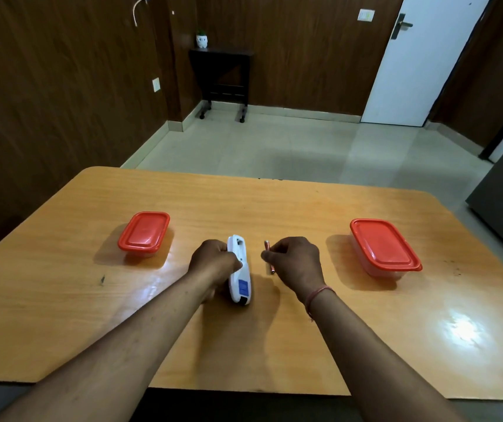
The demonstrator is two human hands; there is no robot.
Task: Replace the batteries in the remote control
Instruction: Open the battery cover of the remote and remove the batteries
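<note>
A white remote control [239, 269] with a blue label lies back side up at the middle of the wooden table [274, 208]. My left hand [212, 260] grips its left edge. My right hand [294, 260], just to the right of the remote, pinches a slim reddish battery [267, 245] between thumb and fingers. A second reddish battery end [272, 270] shows below those fingers; whether it is held or lies on the table I cannot tell. The inside of the battery compartment is hard to make out.
Two clear plastic boxes with red lids stand on the table, a smaller one [143, 234] at the left and a larger one [384, 246] at the right. Beyond the table's far edge are floor tiles, a small dark side table [221, 77] and a white door [420, 59].
</note>
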